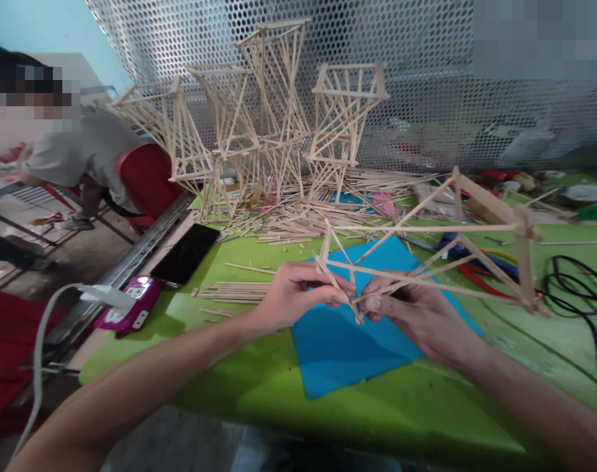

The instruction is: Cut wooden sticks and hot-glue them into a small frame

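Both hands hold a wooden stick frame [416, 228], built of thin square sticks, above a blue sheet [357, 354] on the green table. My left hand [298, 292] pinches the frame's near left corner between thumb and fingers. Just right of it, my right hand [411, 311] grips a slanting stick by the same corner, thumb on top. The two hands' fingertips are close together there. Toward the right, the frame's wider end stands out past my right hand. Several loose sticks [239, 292] lie in a row left of my left hand.
Several finished stick towers [278, 98] stand at the back before a perforated metal screen [426, 39], with a pile of sticks [312, 219] beneath. A phone [185, 254] and a purple power strip [131, 305] lie left. Black cable [578, 295] coils right. A person [82, 147] sits far left.
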`<state>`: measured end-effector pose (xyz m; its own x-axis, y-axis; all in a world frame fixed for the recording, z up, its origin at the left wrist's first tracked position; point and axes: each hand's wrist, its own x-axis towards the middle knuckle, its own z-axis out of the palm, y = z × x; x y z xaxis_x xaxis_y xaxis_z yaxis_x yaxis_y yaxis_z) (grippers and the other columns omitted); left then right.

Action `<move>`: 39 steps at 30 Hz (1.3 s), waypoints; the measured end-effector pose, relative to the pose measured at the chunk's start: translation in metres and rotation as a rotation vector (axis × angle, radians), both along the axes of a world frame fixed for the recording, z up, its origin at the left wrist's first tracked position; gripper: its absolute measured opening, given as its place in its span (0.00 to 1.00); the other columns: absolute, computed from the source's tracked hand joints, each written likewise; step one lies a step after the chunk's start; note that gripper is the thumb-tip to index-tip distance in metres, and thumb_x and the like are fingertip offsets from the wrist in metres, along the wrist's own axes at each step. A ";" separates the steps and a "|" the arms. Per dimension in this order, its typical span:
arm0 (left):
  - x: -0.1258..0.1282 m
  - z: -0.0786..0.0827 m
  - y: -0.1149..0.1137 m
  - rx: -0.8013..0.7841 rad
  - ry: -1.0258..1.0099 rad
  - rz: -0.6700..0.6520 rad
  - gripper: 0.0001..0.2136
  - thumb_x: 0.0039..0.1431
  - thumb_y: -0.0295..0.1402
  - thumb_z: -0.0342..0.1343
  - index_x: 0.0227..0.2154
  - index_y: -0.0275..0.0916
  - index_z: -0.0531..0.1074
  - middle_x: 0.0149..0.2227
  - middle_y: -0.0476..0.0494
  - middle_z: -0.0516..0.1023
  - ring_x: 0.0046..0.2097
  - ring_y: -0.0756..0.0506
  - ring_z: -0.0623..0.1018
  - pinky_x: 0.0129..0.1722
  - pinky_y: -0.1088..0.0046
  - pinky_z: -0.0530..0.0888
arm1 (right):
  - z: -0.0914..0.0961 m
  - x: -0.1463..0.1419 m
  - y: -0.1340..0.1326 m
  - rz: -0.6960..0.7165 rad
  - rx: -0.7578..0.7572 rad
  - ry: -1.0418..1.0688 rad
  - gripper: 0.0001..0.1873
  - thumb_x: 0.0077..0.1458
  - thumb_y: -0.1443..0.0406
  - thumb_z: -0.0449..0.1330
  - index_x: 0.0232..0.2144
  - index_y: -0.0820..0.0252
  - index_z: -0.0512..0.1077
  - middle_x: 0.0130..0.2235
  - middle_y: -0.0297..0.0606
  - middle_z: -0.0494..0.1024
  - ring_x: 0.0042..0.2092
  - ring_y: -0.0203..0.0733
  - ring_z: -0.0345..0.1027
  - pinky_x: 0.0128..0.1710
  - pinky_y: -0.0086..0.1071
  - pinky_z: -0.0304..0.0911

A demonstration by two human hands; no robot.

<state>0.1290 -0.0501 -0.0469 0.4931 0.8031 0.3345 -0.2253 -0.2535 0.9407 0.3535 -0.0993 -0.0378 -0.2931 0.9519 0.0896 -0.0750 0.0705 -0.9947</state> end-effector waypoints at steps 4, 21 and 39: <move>0.001 0.000 0.000 0.027 -0.052 -0.027 0.03 0.54 0.31 0.72 0.32 0.41 0.86 0.35 0.44 0.87 0.29 0.51 0.83 0.30 0.79 0.81 | 0.001 0.000 -0.002 0.000 -0.018 0.001 0.05 0.56 0.61 0.71 0.29 0.52 0.82 0.30 0.34 0.79 0.34 0.40 0.73 0.35 0.34 0.68; 0.000 -0.002 0.001 0.013 -0.034 -0.023 0.04 0.54 0.33 0.72 0.32 0.40 0.86 0.35 0.43 0.87 0.29 0.50 0.82 0.29 0.78 0.81 | -0.001 0.000 -0.001 -0.003 -0.005 0.021 0.05 0.57 0.62 0.71 0.29 0.54 0.82 0.30 0.34 0.79 0.34 0.39 0.74 0.35 0.33 0.68; 0.001 -0.003 0.002 -0.024 -0.023 -0.036 0.05 0.54 0.34 0.72 0.32 0.39 0.86 0.35 0.43 0.86 0.28 0.51 0.81 0.30 0.77 0.81 | -0.006 0.003 0.004 0.002 0.047 -0.006 0.03 0.58 0.64 0.70 0.30 0.54 0.82 0.30 0.35 0.80 0.34 0.40 0.75 0.34 0.34 0.69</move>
